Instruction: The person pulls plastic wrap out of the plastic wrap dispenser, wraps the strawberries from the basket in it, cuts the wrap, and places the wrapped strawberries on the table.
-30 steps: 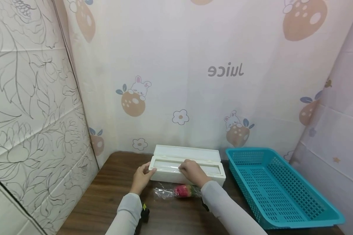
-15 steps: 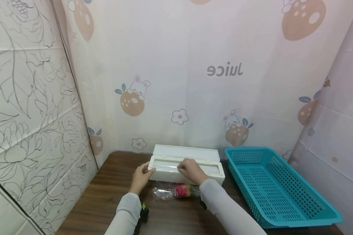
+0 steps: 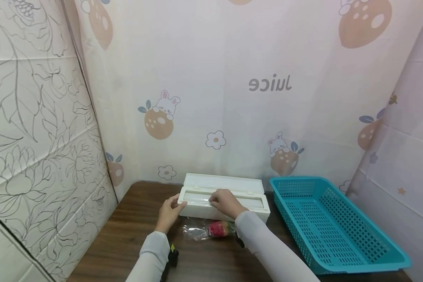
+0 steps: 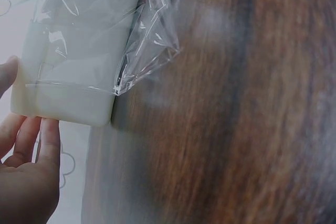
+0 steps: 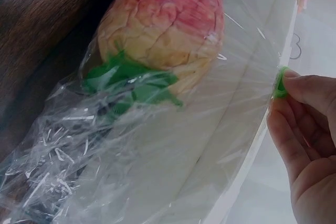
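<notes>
A white plastic-wrap dispenser (image 3: 201,212) lies lengthwise on the wooden table, its lid (image 3: 223,183) tipped back. My left hand (image 3: 169,213) grips its left end, thumb at the front edge and fingers against the end face. Over the slot, my right hand (image 3: 227,203) pinches a small green slide cutter (image 5: 280,83) between thumb and fingers. Clear plastic wrap (image 4: 149,40) hangs down the front of the dispenser onto the table. Beneath the wrap lies a pink-red and yellowish flower head (image 5: 165,22) with green sepals, close in front of the dispenser.
To the right stands a turquoise perforated basket (image 3: 338,270). A printed curtain (image 3: 215,98) hangs right behind the dispenser. The wooden table (image 3: 105,243) ends at its left edge near a second patterned curtain (image 3: 49,156).
My right hand has slid a little to the left along the dispenser's slot. The left hand keeps its grip on the dispenser's end, and the flower stays in place.
</notes>
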Demonstrator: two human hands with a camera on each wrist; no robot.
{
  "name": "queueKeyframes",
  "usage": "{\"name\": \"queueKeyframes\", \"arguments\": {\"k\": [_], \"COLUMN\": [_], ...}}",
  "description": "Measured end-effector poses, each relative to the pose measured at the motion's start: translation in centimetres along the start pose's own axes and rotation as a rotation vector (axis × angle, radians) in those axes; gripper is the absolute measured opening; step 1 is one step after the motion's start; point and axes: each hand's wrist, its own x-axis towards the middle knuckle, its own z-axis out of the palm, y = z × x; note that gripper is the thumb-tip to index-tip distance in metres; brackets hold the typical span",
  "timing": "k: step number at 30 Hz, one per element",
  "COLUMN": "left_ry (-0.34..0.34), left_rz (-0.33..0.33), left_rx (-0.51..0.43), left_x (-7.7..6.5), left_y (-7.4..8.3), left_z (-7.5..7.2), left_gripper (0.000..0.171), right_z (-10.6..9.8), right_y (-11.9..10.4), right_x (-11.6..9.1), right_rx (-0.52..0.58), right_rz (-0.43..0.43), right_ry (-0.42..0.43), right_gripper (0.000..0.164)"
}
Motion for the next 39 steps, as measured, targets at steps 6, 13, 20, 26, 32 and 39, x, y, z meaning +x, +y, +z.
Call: {"name": "queueKeyframes", "arguments": {"k": [6,13,20,26,32,39], "left_ry": [-0.01,0.004,0.012,0.012,0.011,0.012], "left_rz": [0.001,0.025,0.028,0.03,0.031,0.026], "left_rx": [0.001,0.001,0.004,0.002,0.0,0.002], "left_x": [-0.1,0.0,0.0,0.0,-0.1,0.0], "left_y": [0.1,0.0,0.3,0.4,0.3,0.1], "left_z": [0.0,0.0,-0.1,-0.1,0.0,0.0], "left_gripper": [0.056,0.056,0.054,0.053,0.054,0.054], "right_z": [0.3,0.5,0.6,0.7,0.8,1.1], "right_y": [-0.1,-0.5,-0.8,-0.8,-0.9,-1.1], "right_x": [0.3,0.7,1.1,0.9,1.0,1.2], "right_rx": [-0.007,-0.021,-0.026,-0.007,-0.015,-0.043], "right_rz": [-0.009,-0.013,-0.019,0.026,0.024,-0.031], "right_ry": [-0.003,0.009,0.001,-0.029,-0.039,-0.03], "right_gripper": [0.011,0.009,0.012,0.012,0.015,0.017]}}
